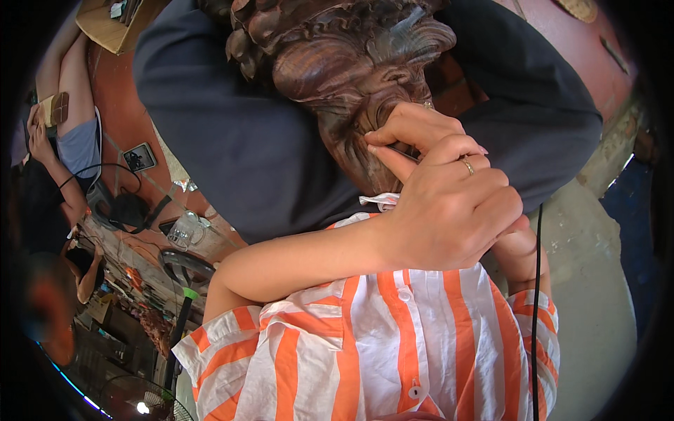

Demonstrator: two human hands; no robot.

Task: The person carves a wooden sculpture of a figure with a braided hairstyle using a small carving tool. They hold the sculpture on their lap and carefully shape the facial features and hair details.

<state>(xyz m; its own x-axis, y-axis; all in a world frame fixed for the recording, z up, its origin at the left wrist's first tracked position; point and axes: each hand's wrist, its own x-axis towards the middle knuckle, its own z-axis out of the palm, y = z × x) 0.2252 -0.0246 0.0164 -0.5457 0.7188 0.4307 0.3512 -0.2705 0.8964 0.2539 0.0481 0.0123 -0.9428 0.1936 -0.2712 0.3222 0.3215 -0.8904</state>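
A dark brown carved wooden piece (316, 67) with deep flowing curls lies across my lap, its narrow end towards my striped shirt. My left hand (453, 200), a ring on one finger, crosses in front with its fingers bent. Behind it is my right hand (421, 126), partly covered by the left one and closed close against the carving. Fingertips pinch together at the carved grooves. A thin dark bit shows between the fingers, too hidden to name. Beside the narrow end lies a small crumpled white piece (380, 201).
A black cable (538, 302) hangs down at my right. On the tiled floor to the left lie a phone (139, 157) and a clear plastic cup (187, 229). Another person's hand (41, 137) holds a brownish block (55, 110) at far left. A fan (133, 401) stands at lower left.
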